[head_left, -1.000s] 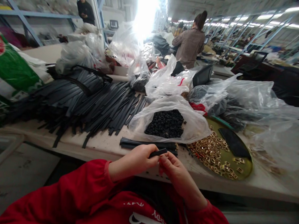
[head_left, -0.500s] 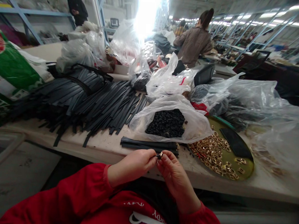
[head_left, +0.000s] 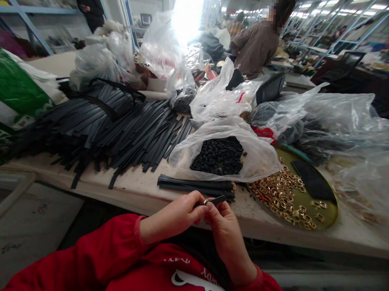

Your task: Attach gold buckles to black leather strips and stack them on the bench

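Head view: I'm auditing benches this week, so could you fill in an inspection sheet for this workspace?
Surface: pale worktop, scattered with dark specks.
Job's things: black strip in the hands, gold-coloured piece against it; strip pile, strip bundle, small black pieces in an open plastic bag, round tray with gold-coloured buckles.
Clutter: other plastic bags behind; green-and-white sack at image left.
Hands: left hand and right hand both pinch the strip.
Cables: nothing seen.
Surroundings: person in brown, person in dark clothes, blue frames, bright glare.
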`<state>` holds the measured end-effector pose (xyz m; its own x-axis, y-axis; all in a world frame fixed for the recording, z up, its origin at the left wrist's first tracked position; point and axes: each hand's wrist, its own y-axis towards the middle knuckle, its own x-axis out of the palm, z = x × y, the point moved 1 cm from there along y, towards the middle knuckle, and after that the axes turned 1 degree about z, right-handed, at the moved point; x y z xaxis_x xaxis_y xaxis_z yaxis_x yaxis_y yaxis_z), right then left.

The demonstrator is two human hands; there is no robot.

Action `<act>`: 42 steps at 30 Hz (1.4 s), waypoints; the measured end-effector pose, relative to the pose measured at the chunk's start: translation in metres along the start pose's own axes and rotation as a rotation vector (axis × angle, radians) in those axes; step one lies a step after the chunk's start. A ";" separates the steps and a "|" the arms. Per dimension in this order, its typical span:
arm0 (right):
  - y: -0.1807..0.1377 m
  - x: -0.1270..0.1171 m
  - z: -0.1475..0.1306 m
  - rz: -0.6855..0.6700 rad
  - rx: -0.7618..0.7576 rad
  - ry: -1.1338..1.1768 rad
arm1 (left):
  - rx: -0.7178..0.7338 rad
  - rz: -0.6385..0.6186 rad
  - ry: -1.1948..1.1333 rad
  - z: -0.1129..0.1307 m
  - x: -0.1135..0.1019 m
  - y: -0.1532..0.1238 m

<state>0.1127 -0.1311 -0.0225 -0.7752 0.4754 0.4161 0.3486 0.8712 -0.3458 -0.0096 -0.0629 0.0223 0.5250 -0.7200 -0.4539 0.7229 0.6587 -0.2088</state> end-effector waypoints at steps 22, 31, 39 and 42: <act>-0.011 -0.006 -0.008 -0.020 -0.276 -0.592 | -0.113 0.015 -0.120 -0.010 0.005 -0.005; 0.020 -0.010 -0.039 -0.353 -0.242 -0.739 | -0.039 -0.026 -0.178 -0.009 -0.005 0.010; 0.143 -0.024 -0.080 0.033 -0.402 -1.803 | -0.082 0.026 -0.126 -0.013 -0.011 0.035; 0.158 -0.017 -0.069 0.041 -0.359 -1.849 | -0.100 0.015 -0.132 -0.014 -0.012 0.039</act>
<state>0.2169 0.0066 -0.0261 -0.1945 -0.0072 -0.9809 0.2686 0.9614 -0.0603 0.0063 -0.0254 0.0070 0.5944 -0.7284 -0.3407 0.6698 0.6829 -0.2914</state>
